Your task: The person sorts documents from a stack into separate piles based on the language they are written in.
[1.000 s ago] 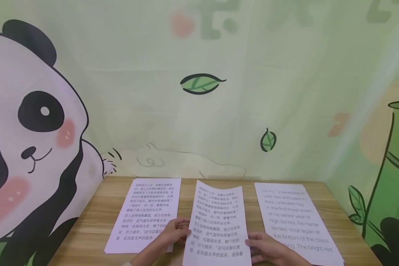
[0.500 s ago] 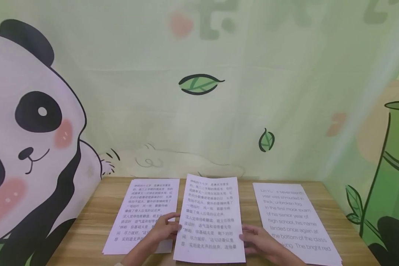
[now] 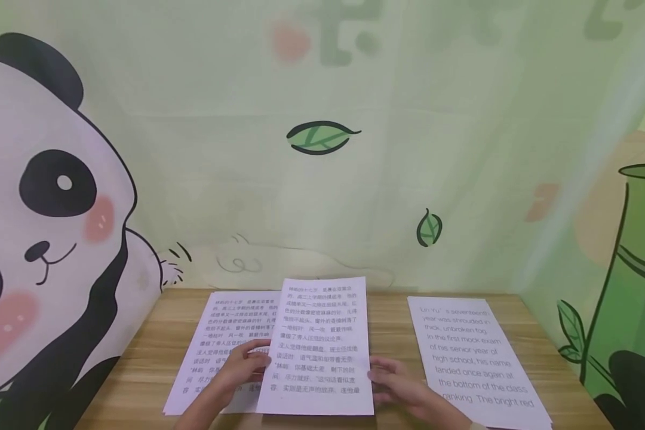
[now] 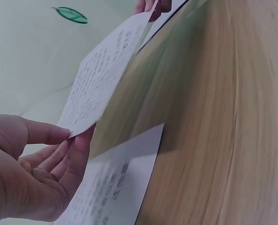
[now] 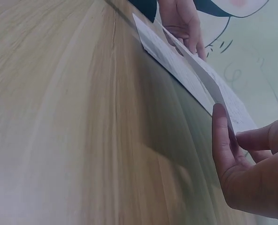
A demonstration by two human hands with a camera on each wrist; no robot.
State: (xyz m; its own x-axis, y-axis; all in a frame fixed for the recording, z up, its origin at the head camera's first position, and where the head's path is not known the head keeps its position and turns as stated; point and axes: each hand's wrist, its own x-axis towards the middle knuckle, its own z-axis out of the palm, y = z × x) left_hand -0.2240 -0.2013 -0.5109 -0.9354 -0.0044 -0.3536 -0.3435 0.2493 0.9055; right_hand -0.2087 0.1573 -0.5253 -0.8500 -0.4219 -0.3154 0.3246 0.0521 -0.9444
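Note:
A white sheet of paper [image 3: 317,346] printed with Chinese text is held above the table between both hands. My left hand [image 3: 242,370] pinches its left edge, thumb on top and fingers beneath, as the left wrist view shows. On the opposite edge my right hand [image 3: 400,385] pinches the paper between thumb and fingers. Under the left hand lies a stack of paper [image 3: 215,334] with similar Chinese print, partly covered by the held sheet. In the right wrist view, a gap shows between the held sheet [image 5: 223,98] and the lower paper [image 5: 172,61].
A second stack of paper [image 3: 473,358], printed in English, lies at the right of the wooden table [image 3: 392,316]. Behind the table hangs a green backdrop [image 3: 220,149] with a panda, leaves and bamboo drawn on it.
Both hands have carried the held sheet leftward and slightly away from me. It now overlaps the right part of the left stack. The right stack has stayed in place.

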